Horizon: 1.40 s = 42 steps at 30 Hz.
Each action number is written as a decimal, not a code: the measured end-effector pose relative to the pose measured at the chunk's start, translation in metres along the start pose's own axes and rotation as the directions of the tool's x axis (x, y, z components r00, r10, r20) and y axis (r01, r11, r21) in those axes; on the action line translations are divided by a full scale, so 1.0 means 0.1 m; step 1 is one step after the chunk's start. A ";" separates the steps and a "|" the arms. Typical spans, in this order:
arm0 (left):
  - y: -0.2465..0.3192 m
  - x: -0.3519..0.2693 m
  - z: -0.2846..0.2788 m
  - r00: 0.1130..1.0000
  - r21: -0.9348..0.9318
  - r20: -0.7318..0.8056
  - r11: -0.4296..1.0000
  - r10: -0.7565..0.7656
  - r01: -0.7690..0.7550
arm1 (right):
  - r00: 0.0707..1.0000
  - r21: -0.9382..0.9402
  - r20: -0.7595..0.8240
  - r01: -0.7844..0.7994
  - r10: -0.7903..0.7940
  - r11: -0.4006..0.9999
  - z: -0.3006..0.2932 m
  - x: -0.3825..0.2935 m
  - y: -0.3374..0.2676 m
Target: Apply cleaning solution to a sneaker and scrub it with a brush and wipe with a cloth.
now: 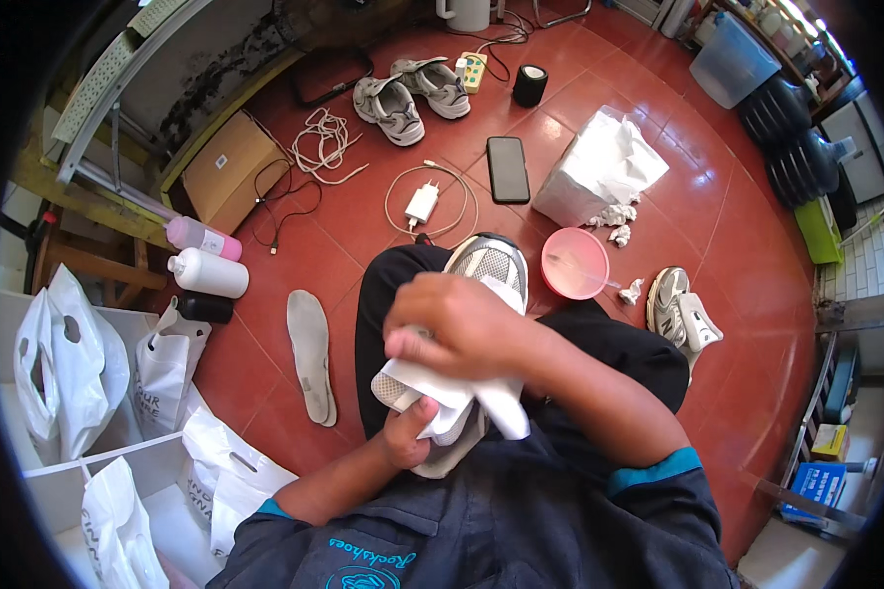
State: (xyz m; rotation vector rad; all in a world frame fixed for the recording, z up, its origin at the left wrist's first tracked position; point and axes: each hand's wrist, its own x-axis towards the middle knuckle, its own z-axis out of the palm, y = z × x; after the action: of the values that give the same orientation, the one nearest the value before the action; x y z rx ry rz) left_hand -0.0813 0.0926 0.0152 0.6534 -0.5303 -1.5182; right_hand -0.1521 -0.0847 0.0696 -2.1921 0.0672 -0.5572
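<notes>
A light mesh sneaker (pixel 490 259) lies across my lap, toe away from me. My left hand (pixel 408 434) grips its near end, thumb on top over a white sheet of tissue (pixel 432 388). Above the shoe's middle, my right hand (pixel 449 324) is slightly blurred, its fingers curled over the tissue; whether it pinches the paper cannot be told. A loose end of tissue hangs toward my shirt. Just beyond my knee stands a pink bowl (pixel 574 263) with a clear implement in it. Another sneaker (pixel 670 305) rests on the floor at the right.
A grey insole (pixel 311 357) and bottles (pixel 208 272) lie to the left, near white bags (pixel 88 361). Ahead are a pair of sneakers (pixel 389 110), laces (pixel 324 143), a charger (pixel 421 202), a phone (pixel 508 170) and a tissue pack (pixel 571 173) with crumpled tissues (pixel 619 235).
</notes>
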 end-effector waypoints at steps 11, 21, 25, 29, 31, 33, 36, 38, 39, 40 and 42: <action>-0.02 0.08 0.13 1.000 0.002 0.021 1.000 0.021 -0.021 | 0.601 -0.394 -0.732 0.010 -0.321 0.919 -0.50 0.38 0.19; 0.04 0.04 0.16 1.000 0.051 0.007 0.998 0.027 -0.027 | 0.975 -0.139 0.111 -0.178 0.193 0.974 -0.01 0.04 -0.10; 0.03 0.01 0.14 0.998 0.092 -0.036 0.994 -0.048 0.051 | 0.992 -0.165 -0.077 -0.110 0.099 0.980 0.10 0.02 -0.10; 0.01 0.00 0.16 0.992 0.111 -0.071 0.988 -0.104 0.111 | 0.972 -0.170 -0.224 0.031 -0.069 0.985 0.08 -0.02 -0.07; 0.01 -0.01 0.15 0.989 0.119 -0.093 0.984 -0.119 0.130 | 0.991 -0.105 -0.134 -0.022 0.008 0.994 0.06 -0.04 -0.07; 0.02 0.01 0.09 0.992 -0.011 0.006 0.992 -0.123 0.123 | 0.977 0.043 -0.213 0.021 -0.011 0.999 0.07 -0.02 -0.06; 0.01 0.00 0.13 0.993 -0.170 0.002 0.979 -0.118 0.117 | 0.979 0.121 -0.163 -0.100 0.119 0.988 0.03 -0.01 -0.09; -0.04 -0.03 0.10 0.995 -0.215 -0.019 0.972 -0.099 0.092 | 0.973 0.165 -0.161 -0.138 0.165 0.976 0.04 0.02 -0.09; -0.07 -0.05 0.05 0.995 -0.205 -0.014 0.974 -0.100 0.095 | 0.935 0.257 -0.216 -0.225 0.283 0.940 0.04 0.05 -0.11; -0.08 -0.07 0.02 0.995 -0.194 -0.010 0.976 -0.102 0.098 | 0.880 0.352 -0.258 -0.299 0.399 0.887 0.04 0.06 -0.12; -0.08 -0.08 -0.02 0.991 -0.255 0.022 0.958 -0.131 0.132 | 0.926 0.206 -0.220 -0.262 0.306 0.943 0.09 0.02 -0.10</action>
State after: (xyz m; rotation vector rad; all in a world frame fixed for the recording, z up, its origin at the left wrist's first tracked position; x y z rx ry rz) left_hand -0.0861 0.1016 0.0086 0.4914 -0.2906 -1.6793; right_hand -0.1475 -0.0720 0.0732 -1.8890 0.4500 -0.6430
